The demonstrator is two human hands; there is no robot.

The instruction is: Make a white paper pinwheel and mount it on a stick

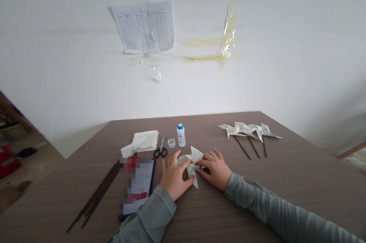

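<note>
A printed-paper pinwheel (pixel 195 153) lies on the table between my hands, its pointed blades sticking out above and below my fingers. My left hand (pixel 176 176) grips it from the left, thumb and index finger at its middle. From the right, my right hand (pixel 215 169) pinches the pinwheel near its centre; a small dark bit shows under these fingers, too hidden to name. Just beyond my hands stand a white glue bottle (pixel 181 136) with a blue cap and a small clear round cup (pixel 171 143). Black-handled scissors (pixel 160 150) lie beside the cup.
Finished-looking paper pinwheels (pixel 248 129) on dark sticks lie at the back right. A stack of paper squares (pixel 145 140) is at the back left. Nearer are dark sticks (pixel 98 193) and a phone (pixel 138 185) by my left forearm. The white wall (pixel 200 94) rises behind the table.
</note>
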